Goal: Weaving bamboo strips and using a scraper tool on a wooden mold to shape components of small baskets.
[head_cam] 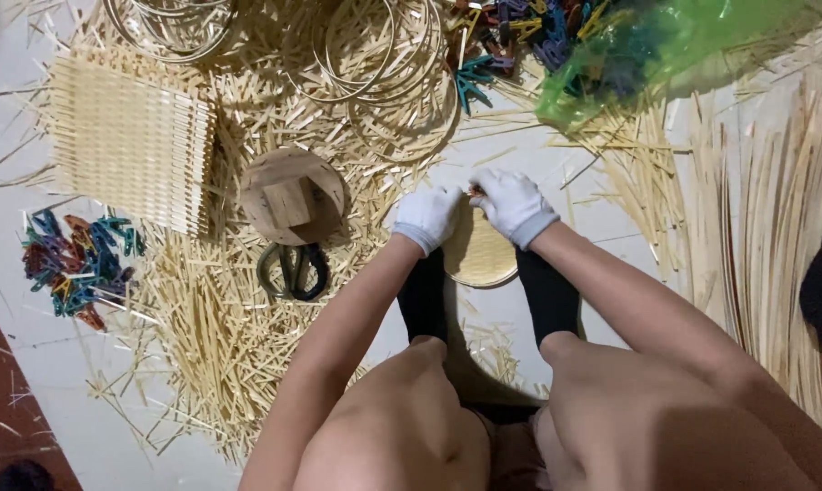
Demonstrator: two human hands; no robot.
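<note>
A pale tiled floor (29, 355) strewn with cut bamboo splints (211, 327). On it lie a square woven mat (129, 150), thin bamboo hoops (384, 64), a round wooden block (291, 195), dark scissors (293, 271), colourful clips (79, 264), a green plastic bag (666, 45) and long strips (775, 209).

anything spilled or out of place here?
Yes: cut bamboo slivers lie strewn loose across the floor, partly burying the scissors. Clips sit in a loose heap, and more spill from the green bag. Both gloved hands, left and right, are on the round woven disc, which looks intact.
</note>
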